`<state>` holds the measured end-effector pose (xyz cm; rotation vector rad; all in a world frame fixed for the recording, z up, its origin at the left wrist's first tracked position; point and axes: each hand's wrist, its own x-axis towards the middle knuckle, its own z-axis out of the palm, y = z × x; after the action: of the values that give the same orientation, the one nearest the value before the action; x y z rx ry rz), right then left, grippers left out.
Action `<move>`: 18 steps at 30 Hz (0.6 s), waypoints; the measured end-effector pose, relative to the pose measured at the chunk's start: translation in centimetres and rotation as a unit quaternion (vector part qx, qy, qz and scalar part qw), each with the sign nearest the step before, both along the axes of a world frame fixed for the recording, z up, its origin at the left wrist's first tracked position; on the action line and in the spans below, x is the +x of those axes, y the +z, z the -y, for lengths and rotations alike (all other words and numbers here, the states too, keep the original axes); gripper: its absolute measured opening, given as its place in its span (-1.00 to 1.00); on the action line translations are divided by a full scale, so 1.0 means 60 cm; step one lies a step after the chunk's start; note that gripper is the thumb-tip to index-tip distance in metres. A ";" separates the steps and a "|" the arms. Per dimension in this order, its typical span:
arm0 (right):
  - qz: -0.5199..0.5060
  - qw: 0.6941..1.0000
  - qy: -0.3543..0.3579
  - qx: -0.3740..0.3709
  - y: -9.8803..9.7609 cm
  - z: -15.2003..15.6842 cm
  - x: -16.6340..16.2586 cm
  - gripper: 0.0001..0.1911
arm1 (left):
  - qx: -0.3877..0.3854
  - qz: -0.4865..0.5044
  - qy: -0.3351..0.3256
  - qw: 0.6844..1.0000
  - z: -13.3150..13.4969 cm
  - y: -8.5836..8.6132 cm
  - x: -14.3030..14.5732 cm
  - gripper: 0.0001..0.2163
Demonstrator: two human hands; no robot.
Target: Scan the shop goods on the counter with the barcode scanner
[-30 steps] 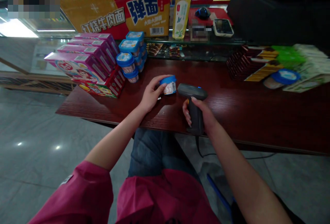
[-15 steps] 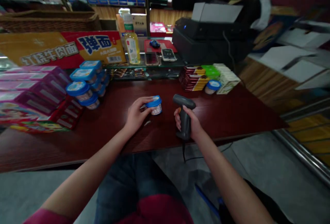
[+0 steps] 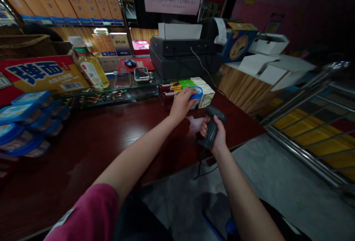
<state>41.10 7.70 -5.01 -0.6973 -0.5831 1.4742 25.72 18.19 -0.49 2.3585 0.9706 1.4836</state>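
Note:
My left hand (image 3: 181,105) is stretched out to the far right of the dark red counter (image 3: 105,137) and grips a small blue-lidded cup (image 3: 196,97). The cup is held against the stacked boxes: dark chocolate-coloured packs (image 3: 167,94), a green pack (image 3: 186,83) and pale cartons (image 3: 206,93). My right hand (image 3: 215,137) is closed round the handle of a dark handheld barcode scanner (image 3: 213,122), just in front of the counter's right end, its cable hanging down.
Several blue-lidded cups (image 3: 24,119) are stacked at the left. A noodle carton (image 3: 41,74) and a yellow drink bottle (image 3: 88,67) stand on the glass shelf, with a phone (image 3: 141,73) and mouse behind. A black printer (image 3: 183,54) is at the back. Metal rails (image 3: 305,122) are at the right.
My left hand has carried the blue-lidded cup from the counter's middle to the stacked boxes at the right. The view has swung right. The right hand keeps the scanner.

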 end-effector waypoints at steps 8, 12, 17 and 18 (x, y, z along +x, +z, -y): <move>-0.014 1.000 0.008 -0.002 0.003 -0.001 -0.003 -0.61 | -0.034 0.000 0.071 0.997 -0.058 -0.030 0.050 -0.75; -0.020 1.000 0.002 -0.010 0.004 -0.001 -0.002 -0.63 | -0.025 -0.050 0.073 0.996 -0.055 -0.024 0.052 -0.70; -0.025 1.000 -0.003 -0.012 0.007 0.004 -0.007 -0.64 | -0.043 -0.086 0.112 0.989 -0.047 -0.009 0.048 -0.62; -0.024 1.000 -0.003 -0.011 0.007 0.006 -0.010 -0.64 | -0.044 -0.087 0.114 0.989 -0.047 -0.007 0.047 -0.62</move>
<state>40.47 7.33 -4.58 -0.6790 -0.5273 1.4898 28.54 21.00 -0.91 2.4111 1.3602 1.2906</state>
